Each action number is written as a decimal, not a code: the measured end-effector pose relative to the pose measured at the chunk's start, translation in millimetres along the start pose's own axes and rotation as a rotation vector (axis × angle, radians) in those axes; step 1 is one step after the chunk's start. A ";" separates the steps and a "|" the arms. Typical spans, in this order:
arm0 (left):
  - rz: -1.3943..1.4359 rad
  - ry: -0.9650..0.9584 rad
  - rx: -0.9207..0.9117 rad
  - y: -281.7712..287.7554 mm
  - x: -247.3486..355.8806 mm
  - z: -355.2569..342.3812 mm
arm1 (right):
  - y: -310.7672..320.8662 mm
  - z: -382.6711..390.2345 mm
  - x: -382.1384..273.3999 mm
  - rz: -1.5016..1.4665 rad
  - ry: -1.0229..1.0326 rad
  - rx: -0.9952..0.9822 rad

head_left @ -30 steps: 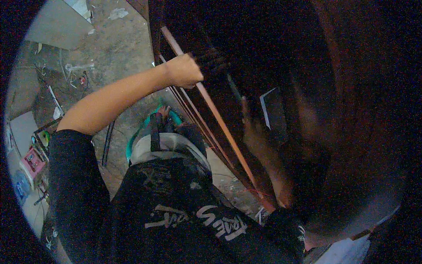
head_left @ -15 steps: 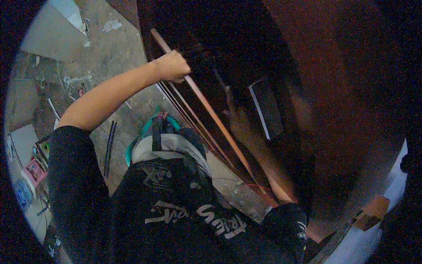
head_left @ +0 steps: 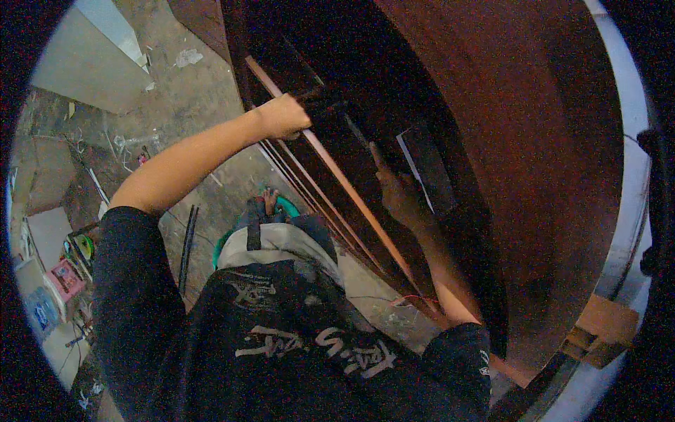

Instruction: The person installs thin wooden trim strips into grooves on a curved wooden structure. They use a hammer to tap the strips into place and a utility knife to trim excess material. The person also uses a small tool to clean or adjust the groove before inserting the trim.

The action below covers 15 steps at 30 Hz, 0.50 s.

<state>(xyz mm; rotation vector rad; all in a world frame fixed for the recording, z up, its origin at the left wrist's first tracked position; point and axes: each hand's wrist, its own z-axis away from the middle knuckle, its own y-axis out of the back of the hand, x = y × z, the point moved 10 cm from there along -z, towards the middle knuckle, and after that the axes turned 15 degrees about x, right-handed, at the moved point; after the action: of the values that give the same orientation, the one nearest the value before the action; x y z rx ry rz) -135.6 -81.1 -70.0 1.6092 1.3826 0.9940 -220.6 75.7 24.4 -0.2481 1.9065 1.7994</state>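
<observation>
A large dark-brown wooden cabinet (head_left: 541, 183) lies in front of me, its hollow inside in deep shadow. My left hand (head_left: 285, 117) is closed in a fist at the pale, narrow edge of a board (head_left: 344, 185); a dark shape shows beyond the knuckles, too dim to name. Inside the shadowed hollow is my right hand (head_left: 402, 197), its index finger pointing forward and the other fingers curled. A thin greyish strip (head_left: 356, 131) runs from that fingertip toward the left fist. Whatever the right fingers grip is lost in the dark.
A light-edged rectangular panel (head_left: 425, 169) sits right of my right hand. Further thin board edges (head_left: 327, 218) run along the cabinet's left side. Dark bars (head_left: 188, 250), scraps and a pink box (head_left: 67, 278) lie on the floor at left. A cardboard piece (head_left: 601, 330) is at lower right.
The view has shifted, so more of the cabinet's right side shows. My left fist stays at the board edge. My right hand remains inside the hollow, its shape now clearer.
</observation>
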 end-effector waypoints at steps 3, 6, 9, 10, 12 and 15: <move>-0.016 -0.016 0.060 -11.9 -1.3 2.0 | -8.1 2.8 7.0 0.092 -0.076 -0.111; 0.007 -0.024 0.083 -15.3 3.3 9.7 | -10.4 4.7 0.4 0.196 0.002 -0.071; 0.006 -0.027 0.068 -8.7 5.8 17.3 | -16.5 9.5 -1.3 0.232 0.001 -0.033; 0.001 -0.030 0.090 -1.7 6.3 17.7 | -19.0 12.1 0.4 0.247 -0.036 -0.039; 0.007 0.015 -0.067 -5.8 2.0 19.8 | -8.9 10.6 -23.5 0.318 0.145 0.127; 0.015 0.005 0.106 27.4 7.9 11.4 | 6.5 10.0 -51.5 0.245 0.318 0.330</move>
<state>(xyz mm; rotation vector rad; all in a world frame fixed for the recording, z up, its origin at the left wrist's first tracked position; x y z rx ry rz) -113.8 -77.0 -48.8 1.6973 1.4494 0.9475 -177.1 75.6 54.5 -0.1992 2.5185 1.6296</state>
